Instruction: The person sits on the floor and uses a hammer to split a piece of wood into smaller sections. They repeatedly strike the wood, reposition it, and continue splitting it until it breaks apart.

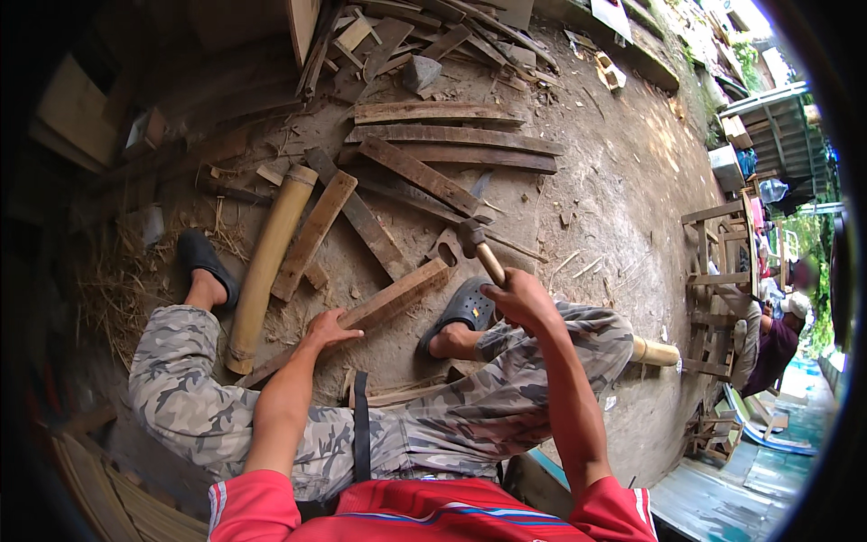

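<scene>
My right hand (526,301) is closed round the wooden handle of a hammer (490,262), whose dark metal head is just beyond the end of a squared wooden stick (397,296). My left hand (327,331) grips that stick near its middle; it slants from lower left to upper right between my legs. What looks like a saw handle (448,246) lies on the dirt by the hammer head, partly covered. Left of the stick, a short plank (316,235) and a thick bamboo pole (271,271) rest on the ground.
Several old boards (452,134) lie ahead, with a heap of scrap wood and a grey stone (421,74) behind them. Another bamboo piece (655,352) shows beyond my right leg. At the far right are a wooden frame (713,262) and a person (777,348).
</scene>
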The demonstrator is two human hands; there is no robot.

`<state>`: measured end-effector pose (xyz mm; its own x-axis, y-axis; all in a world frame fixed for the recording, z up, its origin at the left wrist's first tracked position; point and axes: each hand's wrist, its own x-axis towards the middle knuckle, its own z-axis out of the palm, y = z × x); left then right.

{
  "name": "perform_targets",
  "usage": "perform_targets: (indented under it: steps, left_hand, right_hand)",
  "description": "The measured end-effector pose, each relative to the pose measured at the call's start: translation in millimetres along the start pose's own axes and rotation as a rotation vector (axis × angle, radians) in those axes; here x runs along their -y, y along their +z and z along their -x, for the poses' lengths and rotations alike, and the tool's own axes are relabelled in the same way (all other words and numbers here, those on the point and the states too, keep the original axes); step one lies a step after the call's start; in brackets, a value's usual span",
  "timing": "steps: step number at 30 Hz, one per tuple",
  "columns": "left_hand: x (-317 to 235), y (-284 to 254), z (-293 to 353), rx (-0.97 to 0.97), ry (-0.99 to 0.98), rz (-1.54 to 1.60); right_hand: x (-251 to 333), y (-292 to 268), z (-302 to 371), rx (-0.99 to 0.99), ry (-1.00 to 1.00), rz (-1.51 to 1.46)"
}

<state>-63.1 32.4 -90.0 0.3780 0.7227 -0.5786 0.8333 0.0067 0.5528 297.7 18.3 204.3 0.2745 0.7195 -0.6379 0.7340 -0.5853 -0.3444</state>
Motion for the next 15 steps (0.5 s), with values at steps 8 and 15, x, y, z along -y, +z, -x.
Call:
perform_targets:
  steps: [8, 15]
  left_hand:
    - [-27, -24, 20, 0.027, 0.003, 0.075]
    - [-17, -27, 25, -0.081, -0.061, 0.045]
  right_hand:
    - [-38, 10, 17, -0.063, 0.037, -0.139]
    - [-25, 13, 9, -0.040, 0.042, -0.068]
